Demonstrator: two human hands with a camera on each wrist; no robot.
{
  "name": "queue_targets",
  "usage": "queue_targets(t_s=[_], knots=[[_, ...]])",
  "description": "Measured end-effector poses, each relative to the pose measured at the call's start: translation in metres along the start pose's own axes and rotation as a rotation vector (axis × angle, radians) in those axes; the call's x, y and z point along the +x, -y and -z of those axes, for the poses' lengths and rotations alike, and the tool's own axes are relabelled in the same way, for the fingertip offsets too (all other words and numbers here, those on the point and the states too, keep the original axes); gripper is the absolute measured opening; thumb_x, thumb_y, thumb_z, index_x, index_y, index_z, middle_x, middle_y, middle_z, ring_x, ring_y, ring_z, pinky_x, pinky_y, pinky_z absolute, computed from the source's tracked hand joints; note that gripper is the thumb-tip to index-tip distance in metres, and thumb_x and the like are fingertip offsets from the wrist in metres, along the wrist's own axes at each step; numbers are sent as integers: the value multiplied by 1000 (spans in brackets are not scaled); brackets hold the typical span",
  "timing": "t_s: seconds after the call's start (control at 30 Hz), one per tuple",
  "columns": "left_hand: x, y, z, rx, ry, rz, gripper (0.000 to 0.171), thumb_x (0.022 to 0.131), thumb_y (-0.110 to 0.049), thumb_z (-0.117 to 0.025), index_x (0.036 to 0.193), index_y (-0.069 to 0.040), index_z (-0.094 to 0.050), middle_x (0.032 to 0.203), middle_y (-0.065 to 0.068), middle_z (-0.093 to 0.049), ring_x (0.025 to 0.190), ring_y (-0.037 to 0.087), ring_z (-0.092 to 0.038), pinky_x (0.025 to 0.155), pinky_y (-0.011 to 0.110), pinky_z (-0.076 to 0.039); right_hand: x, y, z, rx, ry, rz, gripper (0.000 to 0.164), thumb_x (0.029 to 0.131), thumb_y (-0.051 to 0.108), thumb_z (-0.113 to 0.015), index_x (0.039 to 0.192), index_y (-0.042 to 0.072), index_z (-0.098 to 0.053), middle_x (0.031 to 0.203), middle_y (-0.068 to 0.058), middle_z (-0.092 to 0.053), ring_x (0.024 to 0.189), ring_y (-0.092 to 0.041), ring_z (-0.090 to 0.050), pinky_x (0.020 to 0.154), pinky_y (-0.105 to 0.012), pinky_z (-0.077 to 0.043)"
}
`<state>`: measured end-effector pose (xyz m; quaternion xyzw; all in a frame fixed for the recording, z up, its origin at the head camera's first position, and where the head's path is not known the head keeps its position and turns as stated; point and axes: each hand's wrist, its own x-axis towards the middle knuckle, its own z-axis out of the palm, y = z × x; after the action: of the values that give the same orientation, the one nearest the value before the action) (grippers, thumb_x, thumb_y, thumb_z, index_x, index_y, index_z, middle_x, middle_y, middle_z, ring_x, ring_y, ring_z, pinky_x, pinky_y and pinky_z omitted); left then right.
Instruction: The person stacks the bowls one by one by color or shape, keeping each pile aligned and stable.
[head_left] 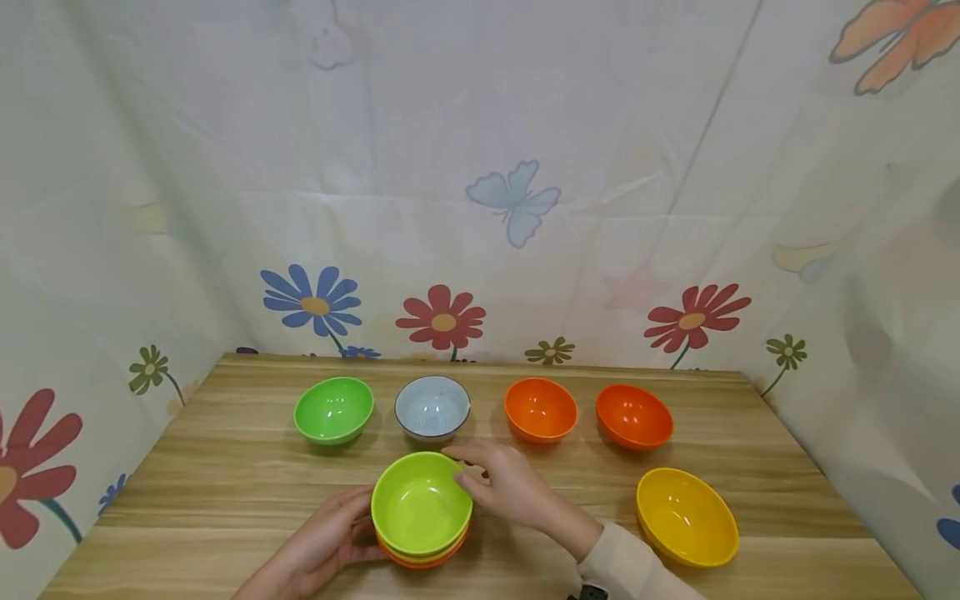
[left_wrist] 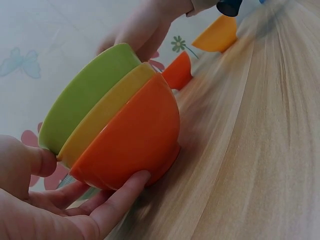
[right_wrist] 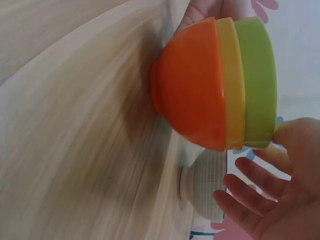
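Note:
Three nested bowls stand on the table in front of me: a lime green bowl [head_left: 422,504] on top, a yellow bowl [left_wrist: 107,112] in the middle and an orange bowl [right_wrist: 192,87] at the bottom. My left hand [head_left: 326,537] holds the stack from the left, its thumb near the rims and its fingers against the orange bowl's side. From the right, my right hand [head_left: 506,483] pinches the lime green bowl's rim, with the thumb over the edge. In the right wrist view, the other fingers of that hand are spread beside the stack.
Behind the stack, a green bowl [head_left: 333,411], a grey-blue bowl [head_left: 432,408], an orange bowl [head_left: 541,410] and a red-orange bowl [head_left: 634,417] form a row. A larger yellow bowl [head_left: 687,517] stands at right. A printed curtain [head_left: 465,275] hangs behind the wooden table [head_left: 225,467].

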<state>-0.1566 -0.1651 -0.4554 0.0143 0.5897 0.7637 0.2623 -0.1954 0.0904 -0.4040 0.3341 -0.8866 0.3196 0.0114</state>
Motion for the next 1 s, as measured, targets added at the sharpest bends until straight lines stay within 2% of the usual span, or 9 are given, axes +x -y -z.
queue_targets(t_s=[0.17,0.4,0.67,0.9,1.0], knots=[[-1,0,0,3,1,-5,62,95,-35,-46,139,6,-29,125,11,-54,105,18,-56,87,46,-50,-7,-3,4,-32,44,18,37,91,22,-56,128,16,-55,123,1,-58,113,-16,-53,96,-37,-45],[0,0,0,11,-7,-2,65,95,-36,-46,140,7,-27,125,12,-54,105,18,-56,86,46,-50,-17,-4,8,-83,75,55,44,92,29,-55,134,17,-48,131,2,-52,121,-17,-47,101,-41,-40],[0,1,0,-4,2,-4,61,96,-33,-45,139,6,-29,120,9,-56,103,19,-57,87,46,-50,-30,-11,11,-124,-19,151,44,87,23,-63,129,15,-53,128,-3,-54,119,-19,-48,99,-40,-41],[0,0,1,-7,7,-1,62,96,-34,-45,140,6,-28,123,10,-55,104,19,-57,87,46,-49,-44,-20,15,-183,-125,179,33,82,17,-68,114,14,-63,115,-3,-60,106,-17,-54,89,-36,-48],[0,1,1,-4,6,2,64,96,-35,-45,141,6,-26,126,12,-53,106,19,-56,87,46,-49,-52,-24,18,-208,-147,176,33,80,15,-71,112,14,-64,112,-1,-60,103,-15,-55,87,-34,-50]])
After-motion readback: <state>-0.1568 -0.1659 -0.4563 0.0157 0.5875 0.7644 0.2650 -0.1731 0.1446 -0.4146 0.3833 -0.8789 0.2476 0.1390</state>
